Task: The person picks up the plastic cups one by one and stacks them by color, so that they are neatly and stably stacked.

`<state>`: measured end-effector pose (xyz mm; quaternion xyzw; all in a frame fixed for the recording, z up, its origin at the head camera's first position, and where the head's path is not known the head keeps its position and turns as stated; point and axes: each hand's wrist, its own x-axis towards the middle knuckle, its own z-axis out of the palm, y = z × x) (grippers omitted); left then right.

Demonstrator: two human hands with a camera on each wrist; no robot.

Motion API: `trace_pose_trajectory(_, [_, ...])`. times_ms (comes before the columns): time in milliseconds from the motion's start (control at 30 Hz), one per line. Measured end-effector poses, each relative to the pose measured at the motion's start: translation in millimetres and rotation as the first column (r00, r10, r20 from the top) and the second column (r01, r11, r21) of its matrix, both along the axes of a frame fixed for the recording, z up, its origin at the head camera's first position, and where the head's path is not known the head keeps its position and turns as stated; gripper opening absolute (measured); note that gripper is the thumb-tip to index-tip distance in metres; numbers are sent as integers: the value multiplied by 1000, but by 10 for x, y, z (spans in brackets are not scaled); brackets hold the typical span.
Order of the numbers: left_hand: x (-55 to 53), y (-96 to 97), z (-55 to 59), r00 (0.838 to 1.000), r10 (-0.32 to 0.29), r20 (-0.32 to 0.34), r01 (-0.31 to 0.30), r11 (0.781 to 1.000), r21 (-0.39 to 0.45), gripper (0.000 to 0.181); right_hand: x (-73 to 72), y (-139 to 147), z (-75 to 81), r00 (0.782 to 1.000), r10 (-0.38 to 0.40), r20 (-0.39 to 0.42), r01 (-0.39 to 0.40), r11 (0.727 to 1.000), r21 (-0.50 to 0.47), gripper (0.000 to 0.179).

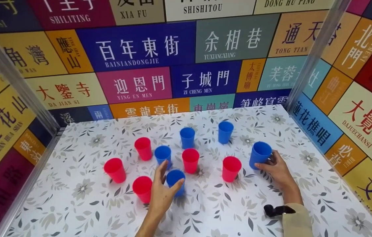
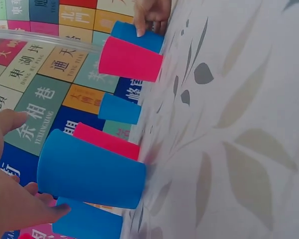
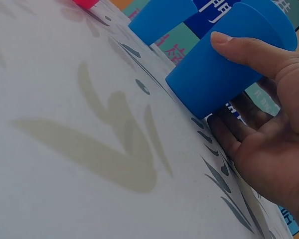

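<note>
Near the table's front, my left hand (image 1: 163, 194) has its thumb and fingers spread beside a blue cup (image 2: 92, 169) that stands mouth up. In the left wrist view there is a gap between the left hand's thumb and fingers, and I see no grip on that cup. At the right, my right hand (image 1: 278, 168) holds another blue cup (image 3: 229, 64), thumb on its near side and fingers behind and below. This cup is mouth up, its base at or just above the tabletop. A red cup (image 1: 231, 169) stands left of it.
Other blue cups (image 1: 225, 132) and red cups (image 1: 115, 170) stand mouth up across the middle of the table. One red cup (image 1: 142, 189) is directly left of my left hand. A floral cloth (image 1: 73, 210) covers the table, and sign-printed walls (image 1: 136, 46) enclose it.
</note>
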<state>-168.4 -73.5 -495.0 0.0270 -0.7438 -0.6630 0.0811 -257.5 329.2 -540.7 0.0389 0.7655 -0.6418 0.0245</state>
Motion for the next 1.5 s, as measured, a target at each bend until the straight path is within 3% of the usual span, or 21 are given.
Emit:
trace_pose_trajectory(400, [-25, -6, -199, 998, -8, 69, 12, 999, -49, 91, -15, 3, -4, 1000, -4, 17, 4, 1000, 18, 95])
trace_pose_trajectory(600, [-40, 4, -237, 992, 0, 129, 9, 998, -68, 89, -11, -5, 8, 999, -14, 32, 13, 1000, 4, 97])
trace_pose_trajectory(767, [-44, 17, -225, 982, 11, 190, -1, 998, -56, 86, -1, 0, 2, 1000, -6, 11, 6, 1000, -16, 92])
trace_pose_trajectory(1067, [-39, 43, -179, 971, 45, 235, -26, 996, -83, 77, 11, 10, 8, 1000, 4, 17, -4, 1000, -1, 95])
trace_pose_trajectory(1333, [-13, 93, -47, 976, 31, 216, -10, 995, -97, 75, 11, 32, 7, 1000, 7, 16, -7, 1000, -1, 94])
trace_pose_trajectory(1500, [5, 163, 25, 981, -23, 192, 43, 994, -101, 75, 22, 23, 12, 1000, 13, 4, -12, 1000, -12, 95])
